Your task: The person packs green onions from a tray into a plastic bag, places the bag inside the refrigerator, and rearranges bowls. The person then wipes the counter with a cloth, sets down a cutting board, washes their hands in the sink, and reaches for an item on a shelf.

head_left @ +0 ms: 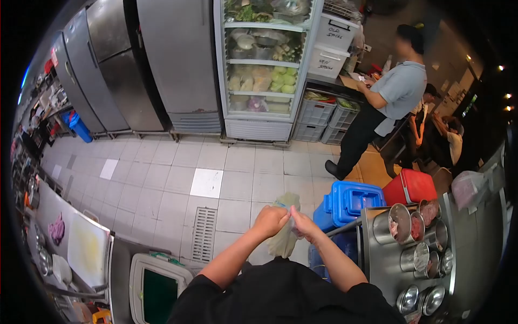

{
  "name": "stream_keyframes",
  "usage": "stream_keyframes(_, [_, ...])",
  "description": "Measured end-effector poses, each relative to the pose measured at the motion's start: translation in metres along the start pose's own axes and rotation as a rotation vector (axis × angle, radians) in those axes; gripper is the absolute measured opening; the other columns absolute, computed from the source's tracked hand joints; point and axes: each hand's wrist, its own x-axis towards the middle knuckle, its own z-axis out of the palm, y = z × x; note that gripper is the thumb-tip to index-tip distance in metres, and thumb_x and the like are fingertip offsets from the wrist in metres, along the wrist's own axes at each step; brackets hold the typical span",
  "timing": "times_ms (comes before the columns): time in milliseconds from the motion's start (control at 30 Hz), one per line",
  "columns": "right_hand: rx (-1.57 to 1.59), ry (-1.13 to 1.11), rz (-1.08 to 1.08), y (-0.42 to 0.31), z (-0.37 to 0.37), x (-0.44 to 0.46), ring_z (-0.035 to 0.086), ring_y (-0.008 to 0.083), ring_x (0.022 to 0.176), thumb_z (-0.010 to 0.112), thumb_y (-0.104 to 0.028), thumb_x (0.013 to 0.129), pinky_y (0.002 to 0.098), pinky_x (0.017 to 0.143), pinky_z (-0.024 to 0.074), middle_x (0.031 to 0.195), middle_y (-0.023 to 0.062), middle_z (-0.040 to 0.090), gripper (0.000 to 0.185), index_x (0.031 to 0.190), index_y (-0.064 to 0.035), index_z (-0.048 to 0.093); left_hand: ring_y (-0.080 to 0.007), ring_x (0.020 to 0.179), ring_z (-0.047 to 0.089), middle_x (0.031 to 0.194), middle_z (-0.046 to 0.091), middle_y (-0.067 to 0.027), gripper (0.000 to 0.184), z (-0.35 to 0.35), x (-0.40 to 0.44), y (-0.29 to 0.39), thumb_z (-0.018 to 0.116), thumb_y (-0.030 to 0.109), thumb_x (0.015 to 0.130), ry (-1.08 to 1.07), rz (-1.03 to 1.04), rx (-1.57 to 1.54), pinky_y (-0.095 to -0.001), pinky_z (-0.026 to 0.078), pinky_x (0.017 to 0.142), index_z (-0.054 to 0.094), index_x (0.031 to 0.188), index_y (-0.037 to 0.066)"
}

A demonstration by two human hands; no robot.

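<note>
A pale, translucent plastic bag [281,244] hangs in front of my body, over the tiled floor. My left hand [271,220] is closed on its upper part, fingers curled together. Close against it, my right hand [304,223] pinches the bag from the other side. A bit of blue shows at the bag beside my left fingers. The bag's top sticks up above both hands, and its lower part hangs between my forearms. What the bag contains cannot be made out.
Fridges [181,65] and a glass-door cooler [263,65] line the far side. A person [399,86] stands by crates. Blue [337,208] and red [407,186] boxes lie right, beside a steel table [388,259] with metal pots. A lidded bin [137,270] and cutting board [86,251] are left.
</note>
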Motion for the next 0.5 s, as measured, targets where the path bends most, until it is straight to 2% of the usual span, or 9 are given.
stream_keyframes(100, [-0.096, 0.052, -0.085, -0.01, -0.009, 0.001, 0.036, 0.0068, 0.047, 0.045, -0.053, 0.099, 0.0253, 0.043, 0.0278, 0.062, -0.0055, 0.045, 0.047, 0.102, -0.0096, 0.064, -0.0395, 0.069, 0.058, 0.071, 0.06, -0.0179, 0.031, -0.003, 0.014, 0.003, 0.06, 0.026, 0.09, 0.083, 0.109, -0.009, -0.0484, 0.045, 0.061, 0.057, 0.07, 0.003])
stream_keyframes(167, [-0.162, 0.079, -0.161, -0.026, -0.015, -0.009, 0.04, 0.0072, 0.05, 0.051, -0.047, 0.099, 0.0247, 0.045, 0.0311, 0.063, -0.0051, 0.046, 0.041, 0.1, -0.0083, 0.065, -0.0393, 0.068, 0.057, 0.068, 0.059, -0.0187, 0.032, -0.024, 0.024, 0.016, 0.059, 0.023, 0.091, 0.097, 0.039, -0.056, -0.0462, 0.045, 0.06, 0.056, 0.067, 0.001])
stream_keyframes(233, [-0.418, 0.084, -0.601, -0.057, -0.013, -0.036, 0.051, 0.0095, 0.059, 0.063, -0.034, 0.095, 0.0259, 0.054, 0.0411, 0.066, -0.001, 0.056, 0.03, 0.097, -0.0042, 0.065, -0.0381, 0.065, 0.057, 0.066, 0.058, -0.0189, 0.033, -0.064, 0.029, 0.039, 0.06, 0.023, 0.091, 0.165, 0.058, -0.071, -0.0454, 0.044, 0.059, 0.056, 0.067, 0.001])
stream_keyframes(267, [-0.5, 0.108, -0.674, -0.075, -0.013, -0.055, 0.058, 0.0111, 0.067, 0.069, -0.025, 0.089, 0.0281, 0.062, 0.0468, 0.072, 0.0038, 0.064, 0.024, 0.094, -0.0023, 0.065, -0.037, 0.063, 0.056, 0.065, 0.057, -0.0191, 0.034, -0.083, 0.031, 0.041, 0.06, 0.022, 0.091, 0.239, 0.08, -0.084, -0.0446, 0.043, 0.057, 0.055, 0.066, 0.001])
stream_keyframes(333, [-0.576, 0.109, -0.608, -0.069, -0.031, -0.055, 0.061, 0.0131, 0.069, 0.069, -0.026, 0.089, 0.0296, 0.063, 0.0479, 0.075, 0.0062, 0.067, 0.023, 0.093, -0.0028, 0.066, -0.0347, 0.057, 0.053, 0.063, 0.055, -0.0187, 0.033, -0.119, 0.021, 0.02, 0.061, 0.022, 0.091, 0.356, -0.061, -0.028, -0.0432, 0.043, 0.056, 0.057, 0.068, 0.0])
stream_keyframes(367, [-0.668, 0.128, -0.556, -0.071, -0.042, -0.054, 0.063, 0.0151, 0.07, 0.068, -0.026, 0.089, 0.0312, 0.064, 0.049, 0.078, 0.0085, 0.069, 0.023, 0.091, -0.0032, 0.067, -0.0294, 0.053, 0.051, 0.061, 0.055, -0.0188, 0.032, -0.139, 0.011, -0.001, 0.061, 0.023, 0.091, 0.275, -0.31, 0.019, -0.0397, 0.041, 0.053, 0.059, 0.07, -0.001])
stream_keyframes(400, [-0.757, 0.141, -0.543, -0.048, -0.055, -0.035, 0.065, 0.0215, 0.071, 0.067, -0.03, 0.089, 0.0336, 0.065, 0.0495, 0.079, 0.012, 0.069, 0.025, 0.09, -0.0051, 0.07, -0.0305, 0.052, 0.052, 0.06, 0.055, -0.019, 0.031, -0.137, -0.006, -0.038, 0.06, 0.023, 0.091, 0.329, -0.339, 0.1, -0.042, 0.04, 0.051, 0.062, 0.07, 0.001])
stream_keyframes(433, [-0.761, 0.137, -0.565, -0.043, -0.053, -0.028, 0.065, 0.0215, 0.071, 0.067, -0.03, 0.089, 0.0336, 0.065, 0.0495, 0.079, 0.012, 0.069, 0.025, 0.09, -0.0051, 0.07, -0.0305, 0.052, 0.052, 0.06, 0.055, -0.019, 0.031, -0.13, -0.018, -0.05, 0.06, 0.023, 0.091, 0.347, -0.331, 0.111, -0.042, 0.04, 0.051, 0.062, 0.07, 0.001])
stream_keyframes(500, [-0.853, 0.105, -0.554, -0.035, -0.041, -0.018, 0.066, 0.0281, 0.073, 0.063, -0.034, 0.09, 0.0371, 0.066, 0.0499, 0.081, 0.014, 0.068, 0.029, 0.091, -0.0067, 0.071, -0.0217, 0.052, 0.055, 0.059, 0.057, -0.0141, 0.035, -0.118, -0.04, -0.065, 0.057, 0.023, 0.093, 0.437, -0.536, -0.027, -0.0391, 0.041, 0.052, 0.059, 0.066, -0.001])
